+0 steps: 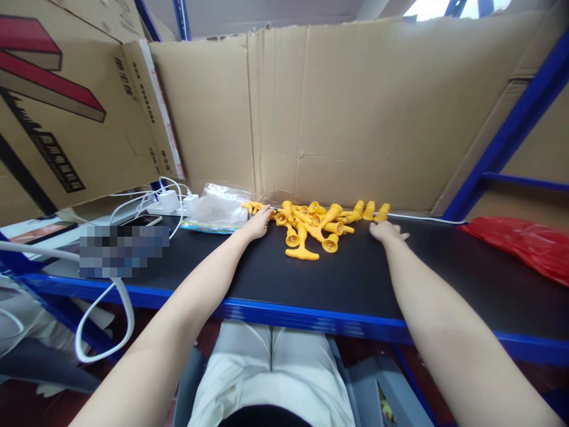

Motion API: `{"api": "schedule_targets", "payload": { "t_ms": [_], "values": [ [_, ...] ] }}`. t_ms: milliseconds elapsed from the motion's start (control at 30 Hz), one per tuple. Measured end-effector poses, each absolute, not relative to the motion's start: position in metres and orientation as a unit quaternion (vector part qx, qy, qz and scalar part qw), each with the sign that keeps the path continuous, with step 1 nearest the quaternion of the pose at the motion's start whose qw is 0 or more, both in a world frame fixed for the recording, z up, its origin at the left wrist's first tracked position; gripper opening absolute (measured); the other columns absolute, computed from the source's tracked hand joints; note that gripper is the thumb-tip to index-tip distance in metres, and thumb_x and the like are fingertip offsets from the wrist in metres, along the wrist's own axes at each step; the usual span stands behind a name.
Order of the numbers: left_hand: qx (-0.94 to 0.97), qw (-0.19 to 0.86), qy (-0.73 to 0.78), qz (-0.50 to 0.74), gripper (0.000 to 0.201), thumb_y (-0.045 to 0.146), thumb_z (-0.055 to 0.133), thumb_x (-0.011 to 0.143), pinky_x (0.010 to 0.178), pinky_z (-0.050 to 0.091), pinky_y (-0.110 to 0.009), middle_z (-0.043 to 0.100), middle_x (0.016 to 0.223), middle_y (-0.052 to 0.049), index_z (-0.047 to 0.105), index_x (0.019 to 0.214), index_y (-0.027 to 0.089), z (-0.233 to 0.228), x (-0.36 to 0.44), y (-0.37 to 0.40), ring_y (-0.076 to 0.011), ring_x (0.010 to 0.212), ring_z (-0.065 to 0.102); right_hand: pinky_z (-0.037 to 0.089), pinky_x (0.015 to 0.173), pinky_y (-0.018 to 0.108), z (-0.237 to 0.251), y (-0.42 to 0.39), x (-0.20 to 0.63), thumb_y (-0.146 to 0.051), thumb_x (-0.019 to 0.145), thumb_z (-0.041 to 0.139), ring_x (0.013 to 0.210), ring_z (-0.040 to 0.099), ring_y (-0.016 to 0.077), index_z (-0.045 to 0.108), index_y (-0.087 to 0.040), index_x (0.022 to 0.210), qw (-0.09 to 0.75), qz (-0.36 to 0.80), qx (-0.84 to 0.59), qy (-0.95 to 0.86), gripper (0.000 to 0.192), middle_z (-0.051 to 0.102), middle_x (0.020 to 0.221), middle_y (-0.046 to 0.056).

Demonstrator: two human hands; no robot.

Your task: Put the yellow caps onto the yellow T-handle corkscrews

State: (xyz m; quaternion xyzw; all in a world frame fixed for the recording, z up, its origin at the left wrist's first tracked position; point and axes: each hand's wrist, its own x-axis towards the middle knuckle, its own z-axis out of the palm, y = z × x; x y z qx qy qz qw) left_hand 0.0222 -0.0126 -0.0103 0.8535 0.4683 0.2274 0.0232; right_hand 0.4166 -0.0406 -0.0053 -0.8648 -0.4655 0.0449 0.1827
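A heap of yellow plastic pieces with T-shaped handles and flared cup ends point(311, 222) lies at the back of the black tabletop. My left hand point(258, 225) is at the heap's left end, its fingers stretched out against the nearest pieces. At the right end, my right hand point(387, 232) has its fingertips on a tilted yellow piece point(382, 212). Two more yellow pieces point(368, 209) stand beside that one, cup ends up. One T-shaped handle point(302, 255) sticks out of the heap towards me.
A clear plastic bag point(222, 204) lies left of the heap. White chargers and cables point(168, 201) and a phone point(141, 221) are further left. A red plastic bag point(520, 243) lies on the right. Cardboard point(355, 112) walls the back; a blue frame edge point(311, 314) runs along the front.
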Motion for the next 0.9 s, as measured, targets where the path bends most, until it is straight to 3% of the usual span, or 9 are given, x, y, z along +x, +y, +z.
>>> {"api": "schedule_targets", "payload": {
  "t_ms": [200,333,500,733,900],
  "values": [
    [0.843,0.003,0.515,0.153,0.069,0.009,0.041,0.072,0.113,0.020,-0.049,0.017,0.154,-0.008,0.035,0.140,0.018,-0.0054,0.0243,-0.0141,-0.0265,0.139,0.022,0.022,0.099,0.065,-0.0053,-0.0399,0.4158,-0.036,0.087,0.038,0.130,0.032,0.0365,0.052,-0.021,0.129,0.179,0.044,-0.860,-0.476,0.047,0.044,0.138,0.014],
    [0.830,0.021,0.534,0.159,0.055,0.019,0.030,0.083,0.114,0.021,-0.042,0.020,0.153,-0.008,0.041,0.136,0.014,-0.0019,0.0271,-0.0145,-0.0238,0.139,0.023,0.022,0.099,0.065,-0.0052,-0.0388,0.4153,-0.034,0.087,0.038,0.130,0.032,0.0362,0.053,-0.020,0.128,0.180,0.040,-0.860,-0.477,0.046,0.045,0.138,0.014],
    [0.836,0.013,0.511,0.200,0.049,0.017,0.037,0.083,0.113,0.024,-0.038,0.023,0.151,-0.014,0.046,0.131,0.010,-0.0054,0.0243,-0.0134,-0.0242,0.138,0.026,0.023,0.097,0.066,-0.0058,-0.0379,0.4160,-0.034,0.085,0.040,0.128,0.034,0.0374,0.054,-0.018,0.126,0.182,0.038,-0.859,-0.477,0.047,0.047,0.134,0.017],
    [0.831,0.005,0.505,0.233,0.033,0.020,0.038,0.089,0.110,0.030,-0.040,0.031,0.148,-0.012,0.061,0.112,0.016,-0.0101,0.0219,-0.0113,-0.0268,0.134,0.035,0.024,0.095,0.066,-0.0069,-0.0352,0.4176,-0.036,0.084,0.042,0.126,0.036,0.0385,0.055,-0.019,0.124,0.189,0.034,-0.856,-0.480,0.045,0.048,0.133,0.017],
    [0.798,0.020,0.541,0.264,0.034,0.017,0.041,0.087,0.114,0.023,-0.039,0.030,0.148,-0.016,0.057,0.116,0.010,-0.0116,0.0294,-0.0100,-0.0275,0.137,0.028,0.027,0.094,0.066,-0.0074,-0.0339,0.4174,-0.035,0.082,0.044,0.124,0.039,0.0385,0.058,-0.017,0.121,0.188,0.023,-0.859,-0.475,0.045,0.052,0.128,0.019]
  ]
}}
